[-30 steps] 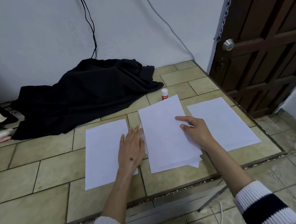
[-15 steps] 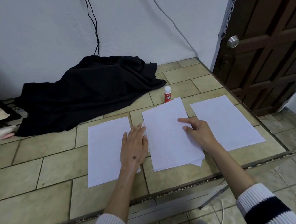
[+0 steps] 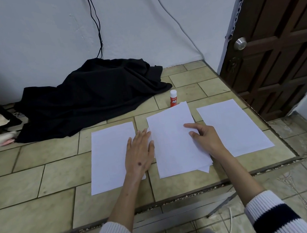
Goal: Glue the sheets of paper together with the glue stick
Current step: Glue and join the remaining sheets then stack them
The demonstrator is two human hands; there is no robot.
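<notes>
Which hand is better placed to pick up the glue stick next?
Right, probably: the right hand lies on the middle stack below the glue stick; the left hand sits farther left.

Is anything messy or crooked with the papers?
Yes, a little. The middle stack isn't squared up: a lower sheet's corner pokes out at the near right. The left sheet and right sheet lie flat.
</notes>
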